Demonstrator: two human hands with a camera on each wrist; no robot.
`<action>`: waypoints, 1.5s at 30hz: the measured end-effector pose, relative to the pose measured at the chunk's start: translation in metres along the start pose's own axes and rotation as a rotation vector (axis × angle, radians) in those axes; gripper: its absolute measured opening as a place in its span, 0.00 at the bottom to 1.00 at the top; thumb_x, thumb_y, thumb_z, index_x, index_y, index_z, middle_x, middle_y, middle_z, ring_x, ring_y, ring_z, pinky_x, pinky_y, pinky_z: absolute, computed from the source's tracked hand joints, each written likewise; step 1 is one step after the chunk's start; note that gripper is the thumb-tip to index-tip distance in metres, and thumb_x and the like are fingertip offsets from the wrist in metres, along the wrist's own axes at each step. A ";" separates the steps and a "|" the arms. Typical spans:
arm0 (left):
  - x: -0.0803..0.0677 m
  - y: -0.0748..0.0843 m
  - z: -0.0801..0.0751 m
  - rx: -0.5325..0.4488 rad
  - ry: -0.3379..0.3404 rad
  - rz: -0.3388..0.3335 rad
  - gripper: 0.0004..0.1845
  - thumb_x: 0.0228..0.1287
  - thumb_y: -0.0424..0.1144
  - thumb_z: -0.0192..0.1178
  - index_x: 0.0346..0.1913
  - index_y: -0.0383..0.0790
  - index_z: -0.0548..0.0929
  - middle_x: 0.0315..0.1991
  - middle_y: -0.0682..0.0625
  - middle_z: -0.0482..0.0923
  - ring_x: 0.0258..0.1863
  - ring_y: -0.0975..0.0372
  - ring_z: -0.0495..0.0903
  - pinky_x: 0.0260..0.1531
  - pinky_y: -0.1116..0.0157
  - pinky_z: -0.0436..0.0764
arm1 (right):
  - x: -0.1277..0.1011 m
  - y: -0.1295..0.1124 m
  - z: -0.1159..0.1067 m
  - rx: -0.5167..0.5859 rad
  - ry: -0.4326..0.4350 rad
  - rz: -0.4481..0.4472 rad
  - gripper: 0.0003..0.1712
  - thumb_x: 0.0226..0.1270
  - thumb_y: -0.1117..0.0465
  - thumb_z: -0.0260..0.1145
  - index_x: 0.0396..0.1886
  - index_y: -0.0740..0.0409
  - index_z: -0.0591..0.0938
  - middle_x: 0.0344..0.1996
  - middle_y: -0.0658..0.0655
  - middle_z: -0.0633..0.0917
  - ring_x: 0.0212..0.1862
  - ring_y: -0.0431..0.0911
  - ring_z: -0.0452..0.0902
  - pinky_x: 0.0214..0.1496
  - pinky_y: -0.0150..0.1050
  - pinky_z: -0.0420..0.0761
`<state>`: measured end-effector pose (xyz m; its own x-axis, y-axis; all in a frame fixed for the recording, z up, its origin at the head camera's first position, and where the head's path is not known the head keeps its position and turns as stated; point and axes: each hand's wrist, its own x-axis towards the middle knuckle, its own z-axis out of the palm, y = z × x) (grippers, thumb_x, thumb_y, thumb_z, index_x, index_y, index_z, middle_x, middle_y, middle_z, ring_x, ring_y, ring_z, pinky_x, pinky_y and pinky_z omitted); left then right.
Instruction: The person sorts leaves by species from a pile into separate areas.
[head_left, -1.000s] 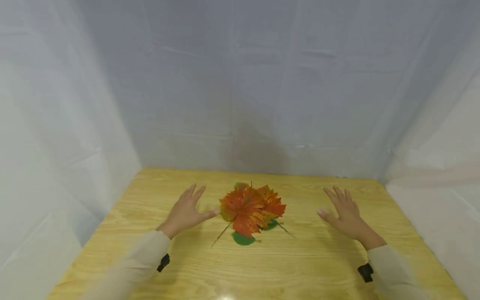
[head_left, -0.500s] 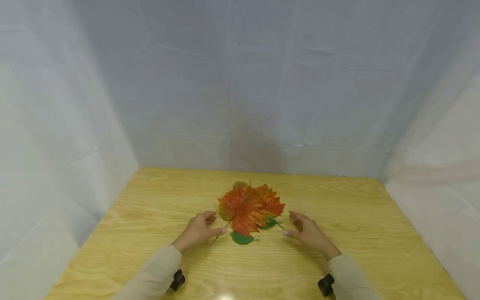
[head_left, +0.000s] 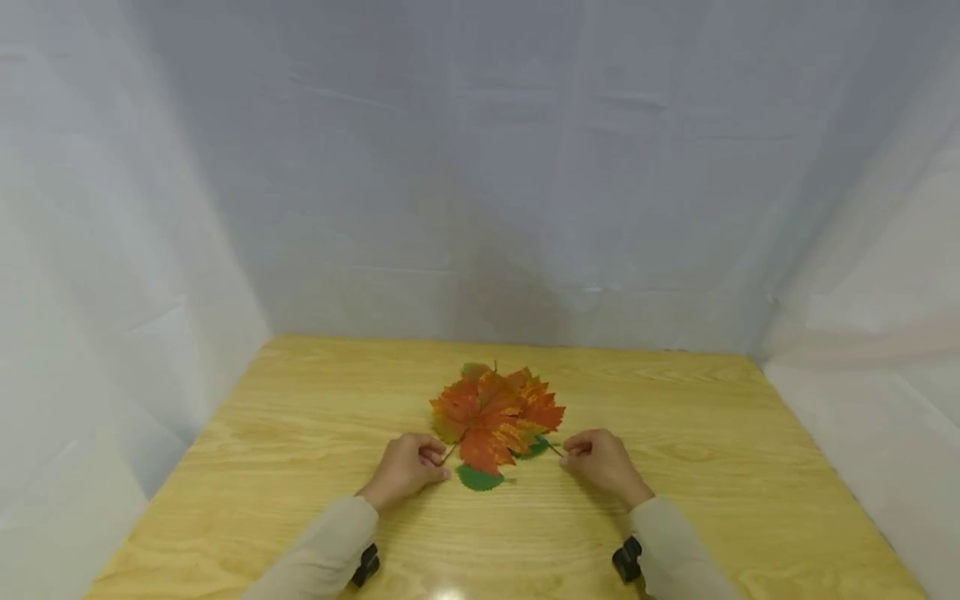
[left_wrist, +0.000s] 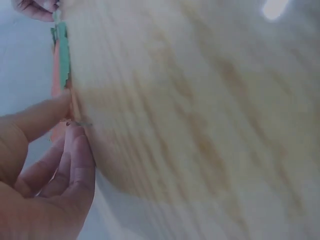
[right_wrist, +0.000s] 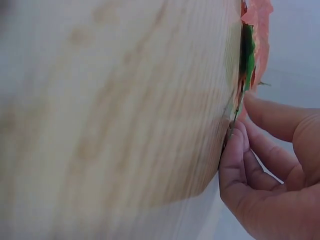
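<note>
In the head view, a pile of artificial autumn leaves (head_left: 487,417), orange-red with yellow patches, lies mid-table. A green leaf (head_left: 480,478) peeks out at its front. My left hand (head_left: 408,467) is at the pile's left side, fingers bent around a thin dark stem (head_left: 450,453). Its thumb and index fingertip stand slightly apart there in the left wrist view. On the other side, my right hand (head_left: 600,461) has bent fingers at another stem (head_left: 554,450). A small gap shows between its thumb (right_wrist: 250,102) and index fingertip in the right wrist view. Both hands are low, close to the tabletop.
A light wooden table (head_left: 675,392) carries the leaves. White cloth (head_left: 517,167) hangs behind it and along both sides. Each forearm wears a pale sleeve, with a black wrist camera (head_left: 366,567) under the left one and another (head_left: 627,559) under the right.
Both hands have come inward and down from a spread pose, their fingers bending at the stems on either side. The leaf pile keeps its place on the table.
</note>
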<state>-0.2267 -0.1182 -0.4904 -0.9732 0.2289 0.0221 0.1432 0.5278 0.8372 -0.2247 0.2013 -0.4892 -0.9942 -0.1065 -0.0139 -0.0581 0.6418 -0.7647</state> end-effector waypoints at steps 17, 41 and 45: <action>0.004 0.001 -0.002 0.089 0.050 0.023 0.03 0.49 0.27 0.71 0.29 0.34 0.88 0.22 0.50 0.82 0.21 0.65 0.78 0.24 0.67 0.78 | 0.005 -0.002 -0.001 -0.054 0.020 -0.116 0.03 0.57 0.66 0.70 0.27 0.63 0.86 0.23 0.51 0.84 0.26 0.41 0.78 0.29 0.39 0.80; -0.030 -0.011 -0.115 -0.047 0.108 -0.140 0.16 0.63 0.35 0.64 0.48 0.27 0.83 0.41 0.40 0.84 0.38 0.56 0.83 0.33 0.64 0.83 | 0.007 0.001 -0.001 -0.056 0.071 -0.015 0.04 0.53 0.67 0.73 0.29 0.64 0.87 0.24 0.52 0.85 0.27 0.42 0.79 0.31 0.38 0.80; -0.048 -0.034 -0.135 -0.009 0.151 -0.213 0.18 0.62 0.38 0.65 0.49 0.26 0.82 0.41 0.41 0.85 0.34 0.61 0.82 0.32 0.66 0.82 | 0.008 0.004 -0.002 -0.052 0.071 -0.023 0.03 0.54 0.68 0.72 0.29 0.64 0.87 0.24 0.52 0.85 0.27 0.42 0.79 0.30 0.38 0.80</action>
<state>-0.2092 -0.2580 -0.4463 -0.9972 -0.0116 -0.0742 -0.0686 0.5432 0.8368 -0.2335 0.2042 -0.4913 -0.9964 -0.0686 0.0501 -0.0834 0.6784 -0.7299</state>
